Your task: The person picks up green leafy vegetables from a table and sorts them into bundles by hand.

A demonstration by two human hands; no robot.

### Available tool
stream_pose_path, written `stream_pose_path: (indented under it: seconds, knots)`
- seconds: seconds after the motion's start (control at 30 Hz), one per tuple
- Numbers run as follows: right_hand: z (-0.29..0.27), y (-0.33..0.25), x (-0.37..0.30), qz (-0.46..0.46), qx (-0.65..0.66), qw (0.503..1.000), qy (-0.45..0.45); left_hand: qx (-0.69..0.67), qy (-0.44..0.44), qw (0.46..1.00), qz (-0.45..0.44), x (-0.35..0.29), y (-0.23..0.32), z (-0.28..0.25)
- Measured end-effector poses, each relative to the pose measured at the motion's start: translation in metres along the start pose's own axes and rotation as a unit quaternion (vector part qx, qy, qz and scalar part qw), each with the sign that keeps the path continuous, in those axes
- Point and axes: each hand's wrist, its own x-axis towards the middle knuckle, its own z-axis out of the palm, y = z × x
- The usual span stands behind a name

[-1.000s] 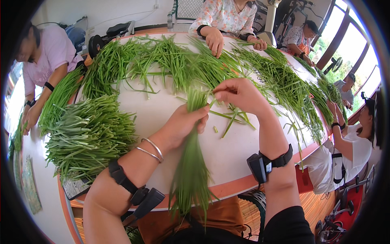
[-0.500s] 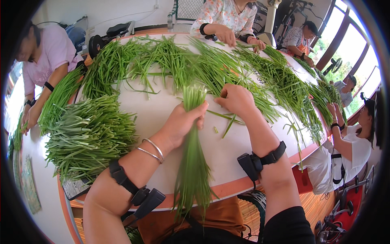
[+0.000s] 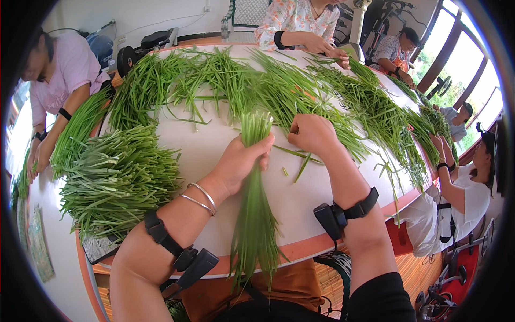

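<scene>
My left hand (image 3: 244, 158) is wrapped round a bunch of garlic chives (image 3: 253, 225), held upright over the table's near edge. The pale cut ends point up and away from me, just above my thumb, while the long leaves hang toward my lap. To the right of those ends, my right hand (image 3: 313, 133) hovers apart from the bunch with its fingers curled closed; whatever may be between them is hidden. Loose chive stalks (image 3: 301, 168) and a short cut piece (image 3: 285, 171) lie on the white table (image 3: 206, 145) below it.
A thick pile of chives (image 3: 120, 177) sits at the left. More chives (image 3: 214, 80) spread across the far side and down the right (image 3: 375, 123). Other people sit round the table: one at left (image 3: 70, 70), one across (image 3: 300, 27), several at right.
My right hand has shifted slightly and its fingers look more tightly curled. My left hand and the bunch stay nearly still. Across the table, a person's hands have moved closer together.
</scene>
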Motion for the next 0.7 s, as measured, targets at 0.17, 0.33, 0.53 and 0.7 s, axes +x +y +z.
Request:
stream_pose_path:
  seconds: [0.17, 0.33, 0.53, 0.7]
  knots:
    - [-0.005, 0.003, -0.001, 0.002, -0.026, 1.000, -0.013, 0.004, 0.004, 1.000, 0.002, 0.000, -0.001, -0.001]
    - [-0.019, 0.023, -0.001, 0.009, 0.140, 0.988, 0.068, 0.009, -0.004, 1.000, 0.010, 0.001, -0.001, -0.002]
    - [-0.020, 0.041, 0.008, 0.000, 0.365, 0.930, 0.048, 0.010, -0.004, 1.000, 0.013, 0.001, -0.001, -0.001]
    - [-0.017, 0.044, 0.014, -0.003, 0.488, 0.870, 0.068, 0.008, 0.002, 1.000, 0.009, 0.001, -0.002, -0.002]
